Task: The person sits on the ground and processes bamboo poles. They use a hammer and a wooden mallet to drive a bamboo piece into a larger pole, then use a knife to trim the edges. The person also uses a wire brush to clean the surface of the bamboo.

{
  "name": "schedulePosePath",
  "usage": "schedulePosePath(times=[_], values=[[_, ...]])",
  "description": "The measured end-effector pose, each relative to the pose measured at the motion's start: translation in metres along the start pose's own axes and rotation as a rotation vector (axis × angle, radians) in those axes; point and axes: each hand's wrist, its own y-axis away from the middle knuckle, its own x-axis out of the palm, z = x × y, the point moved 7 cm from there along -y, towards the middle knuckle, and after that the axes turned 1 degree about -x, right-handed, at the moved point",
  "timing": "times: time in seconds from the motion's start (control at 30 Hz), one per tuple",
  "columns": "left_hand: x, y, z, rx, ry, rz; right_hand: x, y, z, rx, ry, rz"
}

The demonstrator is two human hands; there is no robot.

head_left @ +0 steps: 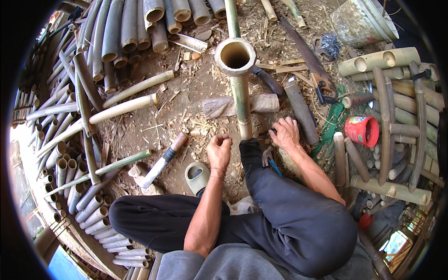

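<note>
A green bamboo pole [241, 95] runs away from me, its near end beside my dark-covered foot [252, 151]. Across it sits a short, wide bamboo ring [218, 58] with a hollow opening. My left hand [219, 150] is closed just left of the pole's near end; whatever its fingers hold, if anything, is hidden. To the right of the foot, my right hand [285, 134] curls its fingers over a dark thing I cannot make out. A grey tool with a blue part [272, 163] lies below that hand. A wooden block [219, 107] lies crosswise under the pole.
A broad knife [158, 163] with a wooden handle lies at left, near an olive clog [198, 177]. Bamboo tubes [112, 32] crowd the left side. A handsaw [308, 56], a red bucket [357, 130], a bamboo frame [385, 121] and a white bucket [359, 23] stand rightward.
</note>
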Motion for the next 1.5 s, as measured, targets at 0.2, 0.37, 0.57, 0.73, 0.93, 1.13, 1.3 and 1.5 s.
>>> schedulePosePath(times=[0.2, 0.37, 0.57, 0.73, 0.93, 1.13, 1.3, 1.5], values=[[0.04, 0.037, 0.021, 0.06, -0.029, 0.079, 0.03, 0.003, 0.002, 0.04, 0.127, -0.039], [0.078, 0.06, -0.008, 0.099, -0.299, 0.196, 0.008, 0.007, 0.007, 0.139, -0.055, -0.114], [0.078, 0.051, 0.023, -0.019, -0.289, 0.166, -0.026, 0.016, 0.003, 0.119, -0.048, -0.193], [0.068, 0.05, 0.029, -0.107, -0.081, 0.16, -0.006, 0.012, 0.013, 0.146, 0.124, -0.159], [0.056, 0.047, 0.024, -0.171, -0.013, 0.164, 0.025, 0.005, 0.019, 0.012, 0.211, -0.108], [0.065, 0.055, 0.005, 0.058, -0.297, 0.139, 0.0, 0.004, 0.027, 0.13, -0.054, -0.227], [0.073, 0.048, 0.001, 0.053, -0.278, 0.137, -0.028, 0.018, 0.016, 0.152, -0.117, -0.289], [0.062, 0.043, 0.023, -0.113, 0.024, 0.163, -0.012, 0.018, 0.026, -0.076, 0.001, -0.223]])
